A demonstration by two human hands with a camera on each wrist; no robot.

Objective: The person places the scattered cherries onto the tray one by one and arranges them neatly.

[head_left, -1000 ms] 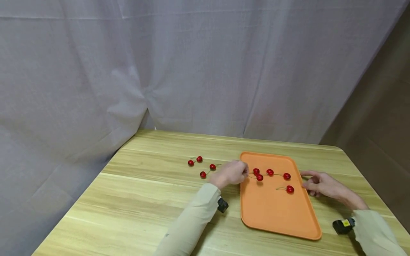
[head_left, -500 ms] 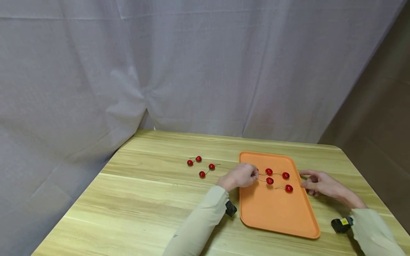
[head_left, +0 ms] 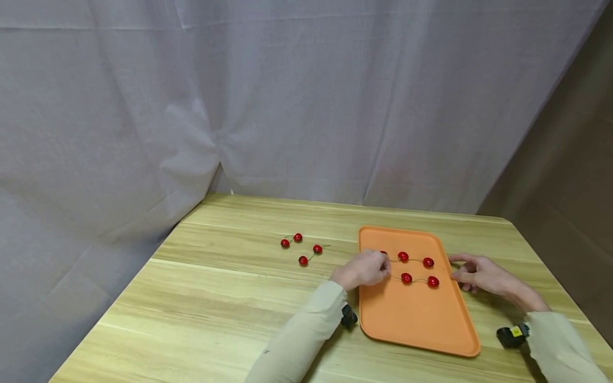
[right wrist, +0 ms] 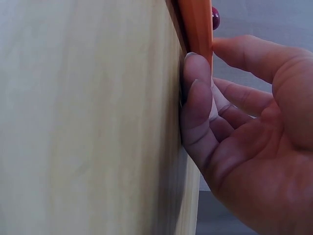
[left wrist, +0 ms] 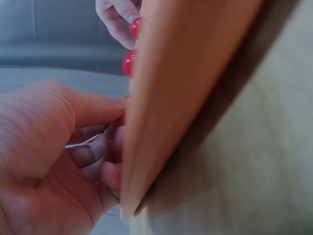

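Head cam: I see left hand (head_left: 365, 269) pinching a stem, its cherry (head_left: 406, 277) dragged further onto tray (head_left: 416, 324); right hand (head_left: 479, 274) relaxed at tray edge.

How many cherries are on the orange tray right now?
5 show: one half hidden behind the left hand, two behind, two nearer. More may be hidden under that hand.

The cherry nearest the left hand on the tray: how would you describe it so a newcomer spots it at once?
Start at the orange tray on the right of the wooden table. Four cherries show in full on its far half, in two rows of two. It is the front-row cherry on the left, closest to the left hand, its stem running toward that hand.
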